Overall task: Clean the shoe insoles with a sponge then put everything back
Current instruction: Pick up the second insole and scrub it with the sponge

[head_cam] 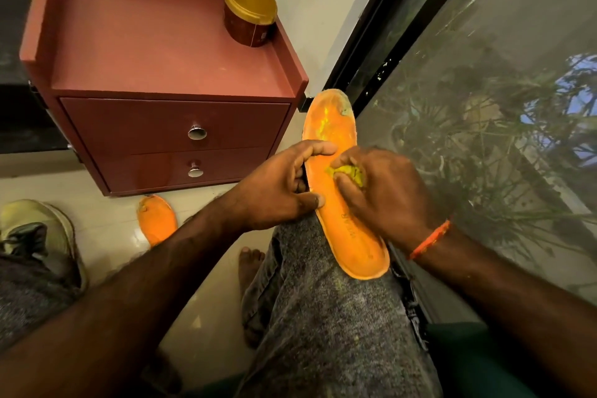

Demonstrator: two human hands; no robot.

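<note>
Two insoles in play: one orange insole [342,203] lies across your right knee [323,268], the second insole [156,220] lies on the floor [106,229] below the red drawer unit [168,90], near a shoe [38,229].

Your left hand [274,191] pinches the insole's left edge, thumb and forefinger on top, other fingers curled underneath. Your right hand [384,194] has fingers curled round a small yellow-green sponge [350,173], pressing it onto the mid-section.

Risks, as I judge them:
- Toe end hangs unsupported past your left hand; hard scrubbing there could fold or crack it, and that edge already looks frayed.
- Grip is on one edge only, so a strong stroke may twist the insole off your knee.
- Yellow residue shows on the forefoot; the sponge may be smearing rather than lifting.
- The open gold-rimmed tub [250,10] sits at the cabinet's corner, easy to knock.

Writing: faint lettering near the heel, too blurred to read. Tub label unreadable.
</note>
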